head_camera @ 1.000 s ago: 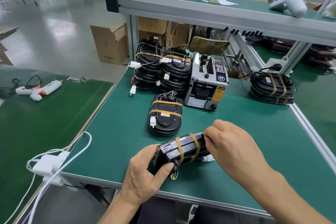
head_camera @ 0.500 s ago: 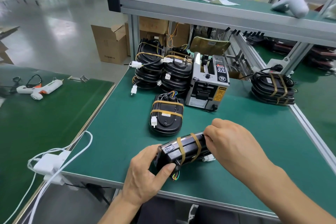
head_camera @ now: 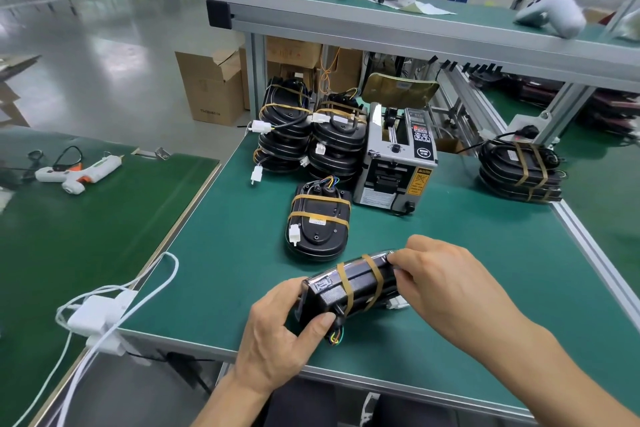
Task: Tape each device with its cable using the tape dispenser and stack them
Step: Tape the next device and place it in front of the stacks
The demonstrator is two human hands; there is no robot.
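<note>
A black device (head_camera: pixel 349 291) with two brown tape bands stands on its edge near the table's front. My left hand (head_camera: pixel 277 329) grips its left end, thumb across the face above coloured wires. My right hand (head_camera: pixel 446 284) holds its right end, fingers curled at the top edge. Just behind lies another taped device (head_camera: pixel 318 222) flat on the mat, its white plug showing. The grey tape dispenser (head_camera: pixel 398 163) stands further back. Left of it are two stacks of taped devices (head_camera: pixel 311 135).
Another taped stack (head_camera: pixel 519 170) sits at the right edge of the green table (head_camera: pixel 221 253). A white charger with cables (head_camera: pixel 100 315) hangs at the front left corner. A glue gun (head_camera: pixel 79 172) lies on the left table. A shelf (head_camera: pixel 381 28) runs overhead behind.
Both hands keep hold of the device; it has hardly shifted. The view has moved slightly.
</note>
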